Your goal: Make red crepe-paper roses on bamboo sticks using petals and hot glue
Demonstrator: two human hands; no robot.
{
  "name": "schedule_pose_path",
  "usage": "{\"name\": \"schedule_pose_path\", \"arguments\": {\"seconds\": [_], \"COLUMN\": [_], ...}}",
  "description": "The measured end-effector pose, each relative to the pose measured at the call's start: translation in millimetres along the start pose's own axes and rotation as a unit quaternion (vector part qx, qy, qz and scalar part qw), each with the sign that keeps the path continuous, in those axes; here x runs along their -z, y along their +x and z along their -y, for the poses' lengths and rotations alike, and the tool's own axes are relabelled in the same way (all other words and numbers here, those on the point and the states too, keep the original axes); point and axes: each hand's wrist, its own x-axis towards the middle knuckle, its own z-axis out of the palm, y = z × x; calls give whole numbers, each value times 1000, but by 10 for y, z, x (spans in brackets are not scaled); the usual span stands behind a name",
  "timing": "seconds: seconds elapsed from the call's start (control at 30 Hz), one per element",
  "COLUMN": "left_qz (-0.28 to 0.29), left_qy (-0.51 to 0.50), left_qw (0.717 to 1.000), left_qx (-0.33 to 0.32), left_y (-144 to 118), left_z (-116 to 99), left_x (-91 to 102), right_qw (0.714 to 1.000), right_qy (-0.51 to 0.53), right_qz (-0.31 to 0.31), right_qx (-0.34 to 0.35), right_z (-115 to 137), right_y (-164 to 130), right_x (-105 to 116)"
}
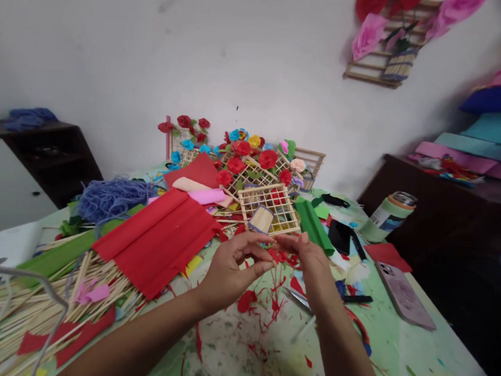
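Note:
My left hand is raised over the middle of the table, thumb and fingers curled into a pinch. Facing it is my right hand, its fingers pressed together and reaching left until their tips meet or nearly meet those of the left. Anything between the fingertips is too small to make out. Red paper scraps lie below the hands. Just behind them leans a small stick lattice with a little stick basket on it. Partly behind my right wrist are scissors with an orange-and-blue handle.
Red crepe paper, blue yarn and loose sticks cover the left side. Lattices with red paper flowers stand at the back. Rolled green paper, a bottle and a phone are on the right.

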Motion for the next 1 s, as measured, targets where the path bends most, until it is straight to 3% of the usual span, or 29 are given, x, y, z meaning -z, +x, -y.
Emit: {"name": "schedule_pose_path", "arguments": {"seconds": [0.23, 0.43, 0.6, 1.0], "left_qz": [-13, -28, -28, -30], "left_qy": [-22, -9, 1, -23], "left_qw": [999, 997, 998, 996], "left_qx": [48, 66, 63, 76], "left_y": [10, 25, 13, 10], "left_z": [-6, -21, 11, 86], "left_x": [7, 11, -12, -51], "right_qw": [995, 999, 993, 987], "right_qy": [6, -1, -84, -121], "right_qz": [-102, -36, -74, -89], "right_qx": [21, 17, 45, 53], "right_z": [-43, 72, 81, 94], "right_y": [91, -81, -161, -198], "right_x": [17, -73, -186, -254]}}
